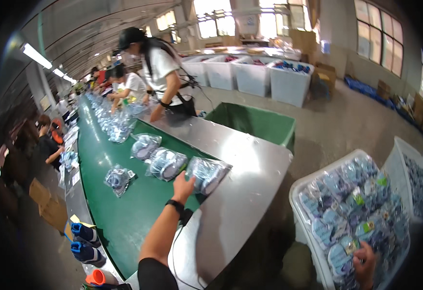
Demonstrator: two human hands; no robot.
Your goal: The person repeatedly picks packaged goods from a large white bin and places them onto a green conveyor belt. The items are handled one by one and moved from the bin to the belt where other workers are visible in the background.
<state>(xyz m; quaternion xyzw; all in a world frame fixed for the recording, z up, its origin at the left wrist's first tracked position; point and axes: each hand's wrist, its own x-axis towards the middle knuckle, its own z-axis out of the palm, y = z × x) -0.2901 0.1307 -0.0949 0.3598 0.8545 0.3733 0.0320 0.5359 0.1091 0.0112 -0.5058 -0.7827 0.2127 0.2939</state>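
My left hand (184, 187) reaches over the edge of the green conveyor belt (110, 212), fingers apart at the near side of a clear-bagged pair of shoes (208, 175). I cannot tell whether the fingertips press on the plastic. Another bagged pair (167, 163) lies just left of it, with a bagged pair (146, 146) behind. A smaller bagged item (119, 180) sits alone mid-belt. At the lower right my right hand (364, 263) is over a white bin (296, 193) packed with bagged blue-grey shoes (330, 227). Its fingers are loosely bent and apart, with nothing seen in them.
A metal side table (243, 166) borders the belt; a green bin (250, 121) stands behind it. Co-workers (165, 72) handle bags farther up the belt. Dark blue shoes (86, 251) and an orange cup-like object (97, 277) are at left. White bins (289, 84) line the back.
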